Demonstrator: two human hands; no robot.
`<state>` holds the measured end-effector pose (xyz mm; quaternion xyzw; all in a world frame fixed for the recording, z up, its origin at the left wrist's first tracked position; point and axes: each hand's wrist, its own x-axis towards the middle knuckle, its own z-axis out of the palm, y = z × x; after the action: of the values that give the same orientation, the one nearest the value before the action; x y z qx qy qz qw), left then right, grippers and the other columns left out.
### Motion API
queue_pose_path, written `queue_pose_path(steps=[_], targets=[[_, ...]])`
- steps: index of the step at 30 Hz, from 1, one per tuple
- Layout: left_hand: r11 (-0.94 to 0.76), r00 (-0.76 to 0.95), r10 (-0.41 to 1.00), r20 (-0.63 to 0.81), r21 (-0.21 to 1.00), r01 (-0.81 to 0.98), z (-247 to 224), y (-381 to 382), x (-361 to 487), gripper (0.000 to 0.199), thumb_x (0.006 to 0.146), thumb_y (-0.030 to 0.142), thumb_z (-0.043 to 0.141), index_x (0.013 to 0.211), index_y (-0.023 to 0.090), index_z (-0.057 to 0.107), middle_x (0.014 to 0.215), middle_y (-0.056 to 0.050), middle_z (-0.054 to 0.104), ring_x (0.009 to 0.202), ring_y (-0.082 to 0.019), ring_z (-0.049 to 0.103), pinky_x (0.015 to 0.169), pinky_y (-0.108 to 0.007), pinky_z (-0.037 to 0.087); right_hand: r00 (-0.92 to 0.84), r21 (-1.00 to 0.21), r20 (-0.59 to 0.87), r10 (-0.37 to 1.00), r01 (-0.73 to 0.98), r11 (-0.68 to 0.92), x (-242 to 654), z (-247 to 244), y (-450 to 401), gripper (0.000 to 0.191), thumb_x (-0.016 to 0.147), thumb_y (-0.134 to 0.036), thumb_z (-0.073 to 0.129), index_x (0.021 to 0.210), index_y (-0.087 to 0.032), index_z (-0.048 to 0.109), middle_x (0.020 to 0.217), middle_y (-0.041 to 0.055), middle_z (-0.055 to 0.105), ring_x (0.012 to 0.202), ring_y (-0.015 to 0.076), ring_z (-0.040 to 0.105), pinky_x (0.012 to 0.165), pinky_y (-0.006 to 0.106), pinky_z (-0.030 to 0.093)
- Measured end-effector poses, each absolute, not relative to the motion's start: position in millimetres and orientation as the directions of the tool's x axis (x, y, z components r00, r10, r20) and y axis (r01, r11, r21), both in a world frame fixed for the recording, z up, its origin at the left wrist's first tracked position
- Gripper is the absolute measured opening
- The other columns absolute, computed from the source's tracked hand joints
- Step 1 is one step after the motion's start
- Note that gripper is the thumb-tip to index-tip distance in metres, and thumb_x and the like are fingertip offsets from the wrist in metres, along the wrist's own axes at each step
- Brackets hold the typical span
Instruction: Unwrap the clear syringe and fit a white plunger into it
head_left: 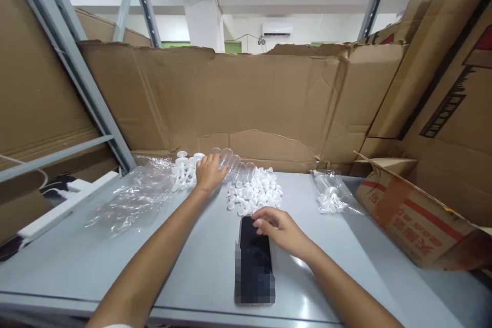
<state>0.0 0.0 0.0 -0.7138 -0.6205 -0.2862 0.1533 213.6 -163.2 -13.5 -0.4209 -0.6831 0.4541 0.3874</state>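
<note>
My left hand (209,171) reaches to the back of the grey table, its fingers spread at a row of clear plastic tubes (241,170); nothing shows as gripped in it. Left of it lies a pile of white plastic plungers (183,171) with round flat ends. In front of the tubes spreads a heap of small white caps (255,192). My right hand (282,230) hovers over the top end of a black phone (254,256), near the front of the heap. Its fingers are loosely curled, with a gap between thumb and forefinger and nothing visible in them.
A crumpled clear plastic bag (134,195) covers the table at left, beside a white power strip (69,207). At right lie a clear bag with white parts (332,195) and an open cardboard box (418,215). Cardboard sheets (246,97) wall the back.
</note>
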Motion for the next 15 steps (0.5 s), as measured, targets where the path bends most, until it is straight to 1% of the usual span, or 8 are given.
queue_pose_path(steps=[2, 4, 6, 8, 10, 12, 13, 15], targets=[[-0.176, 0.06, 0.806, 0.588, 0.141, 0.974, 1, -2, 0, 0.041, 0.079, 0.043, 0.048, 0.112, 0.019, 0.051, 0.107, -0.012, 0.059, 0.104, -0.03, 0.048, 0.085, -0.04, 0.032, -0.329, -0.935, 0.171, 0.929, 0.242, 0.258, 217, -10, -162, 0.026, 0.084, -0.039, 0.048, 0.095, -0.018, 0.06, 0.082, 0.0041, 0.063, 0.073, 0.0165, 0.062, 0.071, 0.032, 0.048], [-0.169, 0.05, 0.808, 0.586, 0.149, 0.974, 1, -6, 0, 0.043, 0.079, 0.042, 0.048, 0.116, 0.02, 0.049, 0.11, -0.011, 0.058, 0.105, -0.03, 0.048, 0.086, -0.04, 0.033, -0.294, -0.9, 0.218, 0.93, 0.309, 0.309, 223, -5, -159, 0.026, 0.085, -0.038, 0.047, 0.095, -0.018, 0.06, 0.081, 0.0039, 0.063, 0.073, 0.0171, 0.062, 0.07, 0.031, 0.048], [-0.182, 0.051, 0.801, 0.597, 0.162, 0.97, 1, -12, 0, 0.042, 0.08, 0.039, 0.048, 0.117, 0.021, 0.048, 0.113, -0.01, 0.057, 0.105, -0.029, 0.048, 0.086, -0.039, 0.033, -0.236, -0.81, 0.299, 0.925, 0.449, 0.377, 234, 1, -155, 0.025, 0.085, -0.037, 0.045, 0.096, -0.019, 0.06, 0.08, 0.0041, 0.064, 0.075, 0.0182, 0.061, 0.067, 0.031, 0.047], [-0.235, 0.083, 0.786, 0.612, 0.171, 0.957, 0, -21, 2, 0.037, 0.081, 0.036, 0.046, 0.115, 0.021, 0.05, 0.112, -0.009, 0.057, 0.104, -0.028, 0.049, 0.087, -0.039, 0.034, -0.135, -0.67, 0.394, 0.909, 0.636, 0.384, 252, 8, -149, 0.027, 0.086, -0.036, 0.042, 0.098, -0.02, 0.06, 0.091, 0.0065, 0.065, 0.081, 0.0202, 0.059, 0.067, 0.031, 0.046], [-0.318, 0.144, 0.775, 0.615, 0.182, 0.931, -1, -34, 6, 0.031, 0.082, 0.033, 0.046, 0.109, 0.021, 0.054, 0.109, -0.008, 0.058, 0.103, -0.027, 0.05, 0.088, -0.039, 0.034, 0.005, -0.502, 0.456, 0.89, 0.828, 0.252, 274, 11, -142, 0.03, 0.085, -0.036, 0.041, 0.103, -0.019, 0.058, 0.099, 0.0093, 0.064, 0.091, 0.0236, 0.057, 0.074, 0.035, 0.044], [-0.407, 0.21, 0.778, 0.592, 0.221, 0.886, -1, -48, 13, 0.025, 0.082, 0.031, 0.046, 0.103, 0.022, 0.057, 0.106, -0.007, 0.059, 0.102, -0.025, 0.05, 0.088, -0.038, 0.035, 0.146, -0.34, 0.463, 0.874, 0.94, 0.024, 297, 11, -134, 0.035, 0.083, -0.037, 0.044, 0.107, -0.015, 0.058, 0.105, 0.0136, 0.062, 0.1, 0.0284, 0.054, 0.085, 0.041, 0.039], [-0.451, 0.243, 0.785, 0.57, 0.258, 0.854, -1, -55, 18, 0.023, 0.081, 0.031, 0.047, 0.099, 0.022, 0.058, 0.104, -0.006, 0.059, 0.101, -0.025, 0.051, 0.088, -0.037, 0.036, 0.223, -0.272, 0.438, 0.871, 0.956, -0.108, 308, 10, -131, 0.04, 0.082, -0.04, 0.045, 0.11, -0.014, 0.057, 0.108, 0.0153, 0.061, 0.103, 0.0312, 0.051, 0.086, 0.044, 0.037], [-0.533, 0.315, 0.799, 0.512, 0.359, 0.766, 0, -69, 27, 0.019, 0.081, 0.031, 0.048, 0.093, 0.023, 0.06, 0.1, -0.004, 0.06, 0.097, -0.022, 0.052, 0.087, -0.035, 0.038, 0.383, -0.192, 0.353, 0.854, 0.923, -0.334, 325, 5, -125, 0.052, 0.077, -0.048, 0.049, 0.117, -0.015, 0.053, 0.114, 0.0173, 0.057, 0.105, 0.0367, 0.049, 0.084, 0.048, 0.037]])
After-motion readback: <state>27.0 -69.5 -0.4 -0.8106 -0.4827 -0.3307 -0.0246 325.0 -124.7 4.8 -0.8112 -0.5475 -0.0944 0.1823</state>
